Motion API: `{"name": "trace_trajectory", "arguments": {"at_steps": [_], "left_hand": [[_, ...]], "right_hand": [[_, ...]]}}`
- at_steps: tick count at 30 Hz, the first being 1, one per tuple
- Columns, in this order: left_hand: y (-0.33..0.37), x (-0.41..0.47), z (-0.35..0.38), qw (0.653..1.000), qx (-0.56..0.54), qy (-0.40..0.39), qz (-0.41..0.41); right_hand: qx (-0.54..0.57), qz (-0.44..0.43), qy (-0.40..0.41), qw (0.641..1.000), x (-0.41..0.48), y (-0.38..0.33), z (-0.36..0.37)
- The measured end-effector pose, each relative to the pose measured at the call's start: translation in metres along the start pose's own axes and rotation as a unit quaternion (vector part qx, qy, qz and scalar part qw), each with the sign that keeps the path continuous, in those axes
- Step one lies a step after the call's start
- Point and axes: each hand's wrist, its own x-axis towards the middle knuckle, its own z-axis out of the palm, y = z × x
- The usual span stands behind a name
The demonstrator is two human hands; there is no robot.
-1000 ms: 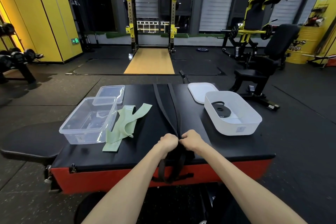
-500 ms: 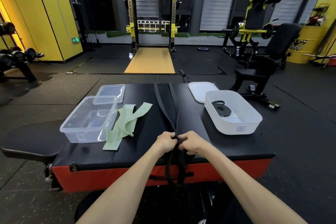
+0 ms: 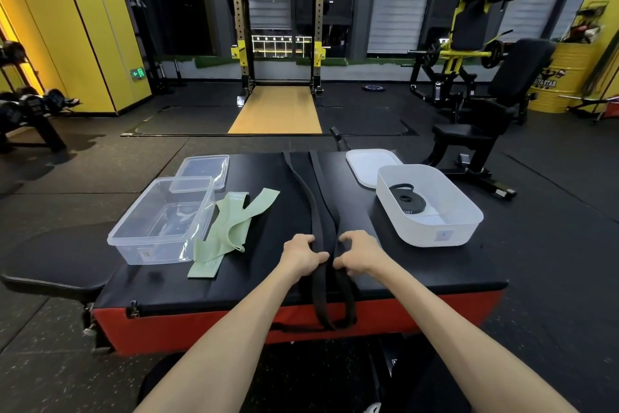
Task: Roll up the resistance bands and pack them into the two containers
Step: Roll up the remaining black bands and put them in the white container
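Observation:
A long black resistance band (image 3: 314, 198) lies down the middle of the black padded box (image 3: 402, 262), its near loop hanging over the red front. My left hand (image 3: 303, 253) grips the band's left strand and my right hand (image 3: 356, 253) grips the right strand, side by side near the front edge. A pale green band (image 3: 231, 228) lies crumpled beside a clear plastic container (image 3: 164, 221) on the left. On the right, a white container (image 3: 432, 208) holds a rolled black band (image 3: 407, 200).
A clear lid (image 3: 204, 168) lies behind the clear container and a white lid (image 3: 366, 163) behind the white one. A black bench pad (image 3: 57, 262) sits left of the box. Gym machines, a squat rack and dumbbells stand farther off.
Both hands have slid forward along the black band, away from the front edge, and moved slightly apart. More of the band's loop now hangs over the red front.

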Motion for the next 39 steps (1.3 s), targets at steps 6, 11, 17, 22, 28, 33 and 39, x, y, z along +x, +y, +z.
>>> {"name": "trace_trajectory", "arguments": {"at_steps": [6, 11, 17, 22, 28, 33, 39], "left_hand": [[-0.004, -0.005, -0.004, 0.997, 0.07, 0.015, -0.024], [0.0, -0.009, -0.004, 0.998, 0.06, -0.001, -0.02], [0.001, -0.008, 0.0, 0.992, 0.127, -0.017, 0.015], [0.01, -0.014, 0.004, 0.997, 0.078, -0.022, 0.011], [0.011, -0.016, 0.006, 0.998, 0.058, -0.01, -0.006], [0.01, -0.015, 0.006, 0.999, 0.052, -0.011, 0.002], [0.011, -0.014, 0.004, 0.998, 0.053, -0.012, -0.016]], "right_hand": [[-0.082, 0.05, 0.033, 0.995, 0.001, 0.004, -0.002], [-0.182, 0.064, 0.047, 0.98, -0.007, 0.011, 0.002], [-0.188, 0.019, 0.052, 0.981, -0.005, 0.01, 0.005], [-0.158, -0.064, 0.001, 0.985, -0.005, 0.008, 0.012], [-0.162, -0.071, 0.006, 0.984, -0.006, 0.006, 0.017], [-0.187, -0.053, 0.011, 0.981, -0.002, 0.01, 0.015], [-0.056, -0.009, 0.023, 0.998, 0.002, 0.007, 0.017]]}}
